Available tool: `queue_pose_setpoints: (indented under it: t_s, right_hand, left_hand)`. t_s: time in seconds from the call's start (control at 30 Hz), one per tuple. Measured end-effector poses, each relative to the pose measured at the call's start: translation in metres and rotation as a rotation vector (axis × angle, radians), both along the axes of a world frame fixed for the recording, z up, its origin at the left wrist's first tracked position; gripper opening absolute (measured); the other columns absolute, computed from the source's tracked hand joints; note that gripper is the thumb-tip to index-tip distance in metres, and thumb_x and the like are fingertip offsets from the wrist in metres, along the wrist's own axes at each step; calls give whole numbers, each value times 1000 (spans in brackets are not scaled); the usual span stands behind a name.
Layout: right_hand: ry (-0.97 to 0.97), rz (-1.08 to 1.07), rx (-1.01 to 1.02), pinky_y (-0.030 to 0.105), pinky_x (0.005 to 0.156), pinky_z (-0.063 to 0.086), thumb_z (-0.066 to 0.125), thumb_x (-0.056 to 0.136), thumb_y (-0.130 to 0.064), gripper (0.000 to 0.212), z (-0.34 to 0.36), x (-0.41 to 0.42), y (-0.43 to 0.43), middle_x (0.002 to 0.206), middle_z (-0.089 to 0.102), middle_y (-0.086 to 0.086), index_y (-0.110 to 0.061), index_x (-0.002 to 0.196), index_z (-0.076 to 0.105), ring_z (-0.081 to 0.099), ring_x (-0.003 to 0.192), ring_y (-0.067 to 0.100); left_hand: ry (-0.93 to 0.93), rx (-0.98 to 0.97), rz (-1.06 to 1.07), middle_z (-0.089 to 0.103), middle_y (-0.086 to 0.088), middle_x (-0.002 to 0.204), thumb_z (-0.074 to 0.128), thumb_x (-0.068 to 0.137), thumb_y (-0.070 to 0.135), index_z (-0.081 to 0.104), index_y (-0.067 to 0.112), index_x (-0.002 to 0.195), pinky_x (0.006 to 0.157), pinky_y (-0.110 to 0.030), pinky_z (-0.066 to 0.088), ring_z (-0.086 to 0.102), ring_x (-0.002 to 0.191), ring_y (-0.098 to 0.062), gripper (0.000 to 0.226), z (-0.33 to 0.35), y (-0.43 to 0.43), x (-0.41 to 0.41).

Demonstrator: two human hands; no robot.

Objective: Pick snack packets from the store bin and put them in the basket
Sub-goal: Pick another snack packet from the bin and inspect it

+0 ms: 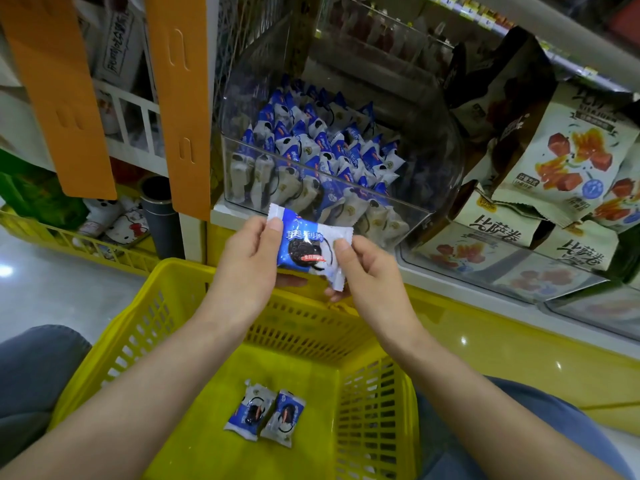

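A blue-and-white snack packet (308, 249) is held flat above the far rim of the yellow basket (166, 271). Both hands pinch it by its crimped ends: the left hand (249, 268) at its left end, the right hand (367, 271) at its right end, thumbs on top and fingers (294, 281) curled beneath. Below it the basket's mouth is wide open. Two packets (247, 412) lie side by side, touching, on the basket floor near the middle, with bare floor around them. Just beyond the basket's far rim stands the clear store bin (398, 206), packed with matching packets (311, 150) behind its low front wall. Beyond the basket to the right, larger snack bags (568, 150) are stacked.
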State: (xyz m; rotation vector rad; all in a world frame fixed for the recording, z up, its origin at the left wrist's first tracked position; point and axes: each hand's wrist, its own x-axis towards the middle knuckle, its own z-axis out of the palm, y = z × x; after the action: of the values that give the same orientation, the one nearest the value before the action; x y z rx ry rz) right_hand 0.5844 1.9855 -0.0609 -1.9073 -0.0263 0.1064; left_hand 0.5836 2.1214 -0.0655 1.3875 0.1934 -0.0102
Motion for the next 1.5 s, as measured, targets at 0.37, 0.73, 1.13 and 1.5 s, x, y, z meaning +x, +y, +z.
queue_pose_setpoints:
  t_s: [0.37,0.73,1.13,1.5]
  right_hand:
    - [91,107,273,18,56,53,44,96,-14,10,2,-1,5,74,72,-2,-10,100,53,68,66,10]
    - [-555,68,-238,18,70,51,46,95,-20,17,54,33,-4,86,64,-11,-35,100,51,61,78,2]
    - [-173,-78,-896,28,86,37,43,98,-20,30,62,223,-14,123,55,20,-3,121,53,52,111,30]
    - [119,-89,-884,31,71,41,61,88,-33,42,49,248,-17,106,60,15,-6,120,54,53,74,19]
  left_hand:
    - [-32,-10,-18,71,-3,98,63,85,14,62,13,105,84,-29,53,67,93,-15,20,11,1,0]
    - [-156,63,10,68,10,87,57,88,28,60,27,94,78,-25,50,60,74,2,7,38,31,22]
    - [-114,136,-32,65,1,93,58,87,34,56,23,101,84,-32,50,61,90,-14,17,40,35,38]
    - [-153,65,-73,64,5,104,58,88,27,53,27,101,81,-17,45,59,95,-7,14,39,31,42]
